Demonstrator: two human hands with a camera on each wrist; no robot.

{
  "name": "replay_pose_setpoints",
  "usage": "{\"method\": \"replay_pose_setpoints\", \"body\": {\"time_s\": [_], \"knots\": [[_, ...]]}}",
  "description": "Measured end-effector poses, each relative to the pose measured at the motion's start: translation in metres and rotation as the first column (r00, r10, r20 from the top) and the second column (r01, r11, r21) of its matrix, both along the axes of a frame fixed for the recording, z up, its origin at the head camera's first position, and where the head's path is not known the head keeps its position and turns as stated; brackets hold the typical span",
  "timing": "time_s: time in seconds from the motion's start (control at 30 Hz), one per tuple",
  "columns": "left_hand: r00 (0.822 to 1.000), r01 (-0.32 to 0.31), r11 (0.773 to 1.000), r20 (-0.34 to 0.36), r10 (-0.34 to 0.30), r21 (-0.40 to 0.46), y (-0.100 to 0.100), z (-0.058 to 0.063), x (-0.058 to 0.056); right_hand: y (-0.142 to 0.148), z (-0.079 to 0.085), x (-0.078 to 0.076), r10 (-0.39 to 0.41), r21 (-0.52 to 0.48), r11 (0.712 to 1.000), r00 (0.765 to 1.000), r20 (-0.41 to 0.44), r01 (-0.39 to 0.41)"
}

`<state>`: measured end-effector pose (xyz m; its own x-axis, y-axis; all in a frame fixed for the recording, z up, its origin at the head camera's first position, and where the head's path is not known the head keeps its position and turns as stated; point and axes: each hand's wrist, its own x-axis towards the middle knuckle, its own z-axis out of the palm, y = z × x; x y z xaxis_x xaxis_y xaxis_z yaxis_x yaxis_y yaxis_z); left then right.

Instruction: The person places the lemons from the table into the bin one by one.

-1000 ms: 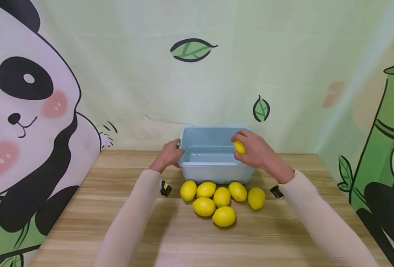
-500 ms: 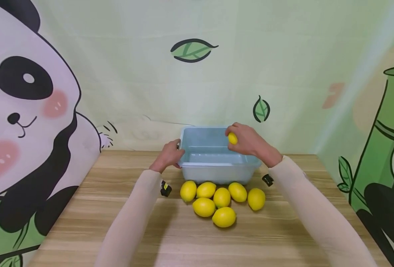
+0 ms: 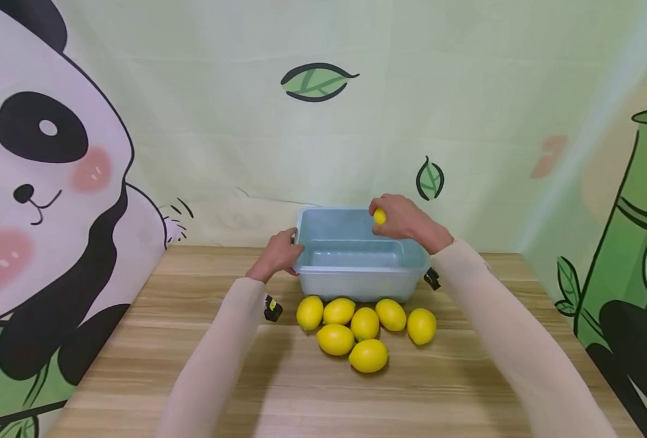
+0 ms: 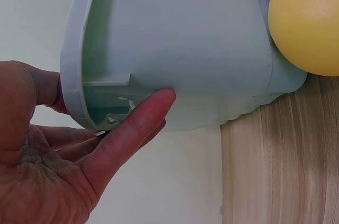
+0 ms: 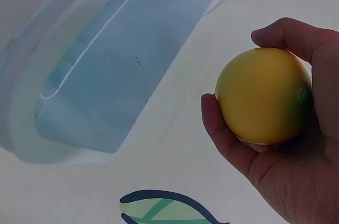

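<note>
A light-blue plastic basin stands upright at the back of the wooden table, with its bare inner floor showing. My left hand grips its left end; in the left wrist view the thumb lies along the outside below the rim, the other fingers partly hidden behind. My right hand holds a yellow lemon over the basin's back right part, fingers and thumb curled round it. Several more lemons lie grouped on the table right in front of the basin.
A light green cloth backdrop with a printed panda and leaves rises close behind the basin and along both sides. The wooden tabletop stretches toward me between my sleeves. Small black wrist cameras sit under both forearms.
My right hand has carried the lemon up and slightly left, from the basin's right front edge to over its back right. My left hand, the basin and the table lemons stay put.
</note>
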<state>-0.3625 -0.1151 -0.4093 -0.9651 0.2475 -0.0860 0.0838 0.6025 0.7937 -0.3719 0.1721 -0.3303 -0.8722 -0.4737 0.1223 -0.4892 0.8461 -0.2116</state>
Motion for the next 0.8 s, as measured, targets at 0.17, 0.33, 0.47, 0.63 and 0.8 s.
{"method": "replay_pose_setpoints", "body": {"time_s": [0.17, 0.33, 0.47, 0.63, 0.8], "knots": [[1.0, 0.005, 1.0, -0.002, -0.005, 0.01, 0.0, 0.0, -0.001, -0.002, 0.002, -0.011, -0.011, 0.03, 1.0, 0.999, 0.046, 0.009], [1.0, -0.003, 1.0, 0.003, 0.003, 0.004, -0.001, -0.001, -0.001, -0.001, 0.0, -0.024, -0.039, 0.063, 0.997, 0.993, 0.11, 0.032], [1.0, -0.008, 1.0, 0.0, 0.008, -0.002, 0.0, -0.002, 0.0, 0.0, -0.002, -0.031, -0.051, 0.083, 0.996, 0.988, 0.143, 0.04], [1.0, -0.011, 1.0, 0.001, 0.011, 0.008, 0.0, -0.002, -0.001, 0.001, -0.005, -0.04, -0.055, 0.078, 0.996, 0.982, 0.18, 0.041], [1.0, -0.01, 1.0, -0.009, 0.01, 0.014, -0.001, -0.002, -0.001, -0.001, -0.009, -0.049, -0.054, 0.08, 0.996, 0.977, 0.208, 0.038]]}}
